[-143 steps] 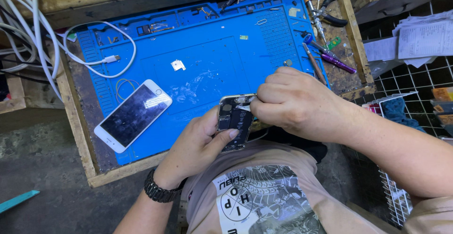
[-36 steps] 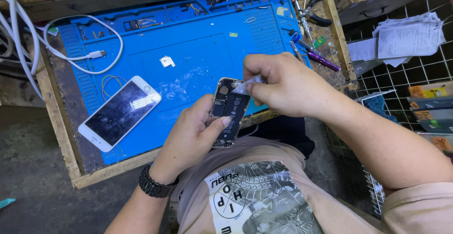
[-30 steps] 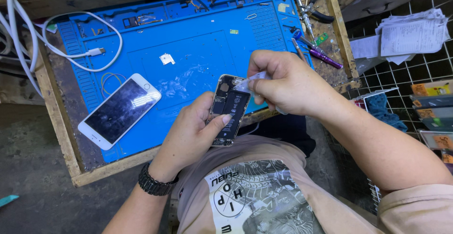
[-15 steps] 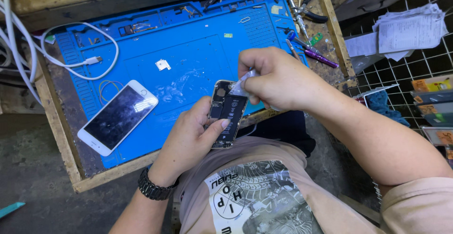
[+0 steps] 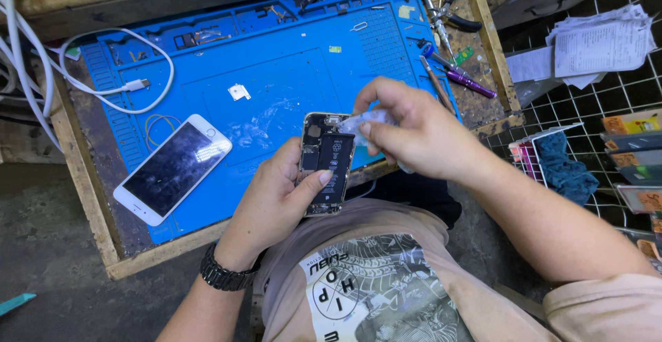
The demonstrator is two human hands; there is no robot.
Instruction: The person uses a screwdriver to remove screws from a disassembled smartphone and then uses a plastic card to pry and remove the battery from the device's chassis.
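L hand (image 5: 279,200) palm-up, fingers curled in a cradling grip, thumb (image 5: 318,180) pressed flat across the front, wrist bent back w/ dark watch band on it. R hand (image 5: 414,135) just beside & above L, fingertips pinched together, knuckles up, forearm running off to lower right, bare to the sleeve.

Blue mat (image 5: 289,59) — white phone (image 5: 172,169), blk screen

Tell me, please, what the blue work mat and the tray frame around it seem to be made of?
The blue work mat looks like matte silicone or rubber: moulded ridges and small compartments, no glare. The tray frame around it looks like bare, worn wood: pale planks with visible grain and grime.
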